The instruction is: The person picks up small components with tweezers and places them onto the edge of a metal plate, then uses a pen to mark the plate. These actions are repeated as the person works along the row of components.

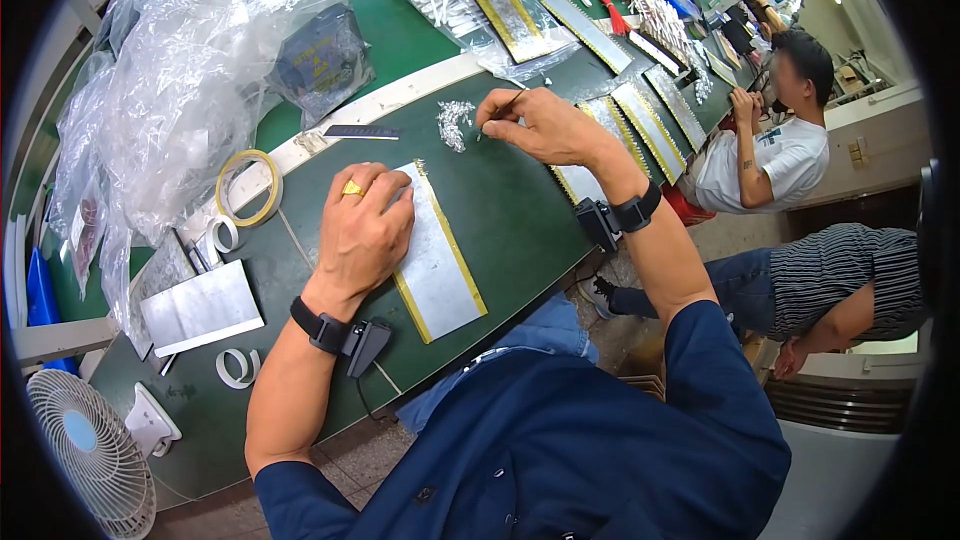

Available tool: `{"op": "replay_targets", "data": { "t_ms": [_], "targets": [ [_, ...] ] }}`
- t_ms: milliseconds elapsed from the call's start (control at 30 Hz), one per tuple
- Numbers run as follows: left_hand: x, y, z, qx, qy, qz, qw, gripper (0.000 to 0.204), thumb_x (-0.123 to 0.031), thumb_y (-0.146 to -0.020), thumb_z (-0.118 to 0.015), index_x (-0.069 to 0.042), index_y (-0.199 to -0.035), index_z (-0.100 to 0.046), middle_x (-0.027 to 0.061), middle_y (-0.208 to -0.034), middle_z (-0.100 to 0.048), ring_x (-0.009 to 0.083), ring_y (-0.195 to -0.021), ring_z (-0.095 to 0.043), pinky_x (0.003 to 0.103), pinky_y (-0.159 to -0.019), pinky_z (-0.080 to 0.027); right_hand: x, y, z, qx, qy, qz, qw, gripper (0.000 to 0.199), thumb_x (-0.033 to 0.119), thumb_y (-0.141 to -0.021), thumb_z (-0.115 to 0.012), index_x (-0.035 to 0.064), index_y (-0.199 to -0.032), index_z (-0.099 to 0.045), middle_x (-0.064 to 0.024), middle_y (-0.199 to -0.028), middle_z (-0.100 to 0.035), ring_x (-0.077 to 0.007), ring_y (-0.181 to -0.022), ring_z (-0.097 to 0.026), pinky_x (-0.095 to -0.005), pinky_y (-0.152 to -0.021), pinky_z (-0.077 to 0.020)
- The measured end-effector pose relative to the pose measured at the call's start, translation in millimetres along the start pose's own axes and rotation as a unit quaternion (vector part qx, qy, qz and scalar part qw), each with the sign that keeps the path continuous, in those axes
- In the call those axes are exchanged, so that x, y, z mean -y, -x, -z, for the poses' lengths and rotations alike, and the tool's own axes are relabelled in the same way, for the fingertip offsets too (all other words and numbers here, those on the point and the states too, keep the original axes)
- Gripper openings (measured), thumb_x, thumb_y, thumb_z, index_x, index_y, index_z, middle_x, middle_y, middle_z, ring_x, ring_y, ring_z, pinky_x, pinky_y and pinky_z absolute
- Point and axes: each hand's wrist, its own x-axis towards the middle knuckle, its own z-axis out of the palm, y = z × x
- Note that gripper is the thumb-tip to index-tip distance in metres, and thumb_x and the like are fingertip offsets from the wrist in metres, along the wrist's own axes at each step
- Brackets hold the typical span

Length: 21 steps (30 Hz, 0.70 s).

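Note:
A flat silver metal plate (pixel 440 260) with yellow-taped long edges lies slanted on the green table in front of me. My left hand (pixel 365 230), a gold ring on one finger, is bent over the plate's upper left part, its fingertips down on it and mostly hidden. Farther right, my right hand (pixel 540 125) pinches a thin dark tool (pixel 516 98), too slim to identify for sure. That tool's lower end is beside a small heap of tiny silvery-white pieces (pixel 455 126). A dark ruler (pixel 362 132) lies left of the heap.
Tape rolls (pixel 249 188) and a bare plate (pixel 202 308) lie at left, near a white fan (pixel 90 450). Clear plastic bags (pixel 200 90) fill the far left. More taped plates (pixel 650 125) line the right, where a seated person (pixel 770 140) works. Another person (pixel 840 280) stands behind.

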Motion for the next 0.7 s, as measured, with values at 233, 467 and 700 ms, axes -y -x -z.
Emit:
{"op": "replay_targets", "data": {
  "t_ms": [233, 467, 700],
  "targets": [
    [-1.0, 0.3, 1.6, -0.002, 0.004, 0.003, 1.0, 0.006, -0.004, -0.089, -0.078, -0.003, -0.094, -0.075, 0.0072, -0.11, -0.074, 0.0288, -0.111, -0.07, 0.046, -0.104, -0.054, -3.9, 4.7, -9.9, -0.013, 0.023, -0.002, 1.0, 0.02, 0.018, -0.11, -0.068, -0.0009, -0.116, -0.073, -0.0142, -0.099, -0.076, -0.0217, -0.09, -0.073, -0.0369, -0.086, -0.058],
    [-2.2, -1.2, 2.8, 0.003, 0.002, -0.003, 1.0, 0.004, -0.003, -0.09, -0.078, -0.003, -0.092, -0.075, 0.0071, -0.11, -0.074, 0.0282, -0.11, -0.07, 0.046, -0.103, -0.054, -1.4, 41.0, -76.2, -0.296, 0.04, 0.21, 0.931, 0.017, -0.003, -0.098, -0.078, -0.001, -0.114, -0.074, -0.0159, -0.107, -0.076, -0.0323, -0.096, -0.075, -0.0392, -0.087, -0.0595],
    [-4.2, -3.1, 2.8, 0.022, 0.019, -0.008, 1.0, 0.008, 0.002, -0.089, -0.078, -0.002, -0.086, -0.071, 0.0066, -0.12, -0.077, 0.0294, -0.111, -0.07, 0.048, -0.103, -0.055, 19.3, 37.4, -109.4, -0.322, 0.075, 0.271, 0.904, 0.026, -0.008, -0.091, -0.082, -0.0012, -0.114, -0.074, -0.0166, -0.108, -0.077, -0.0356, -0.097, -0.075, -0.0416, -0.088, -0.06]
  ]
}}
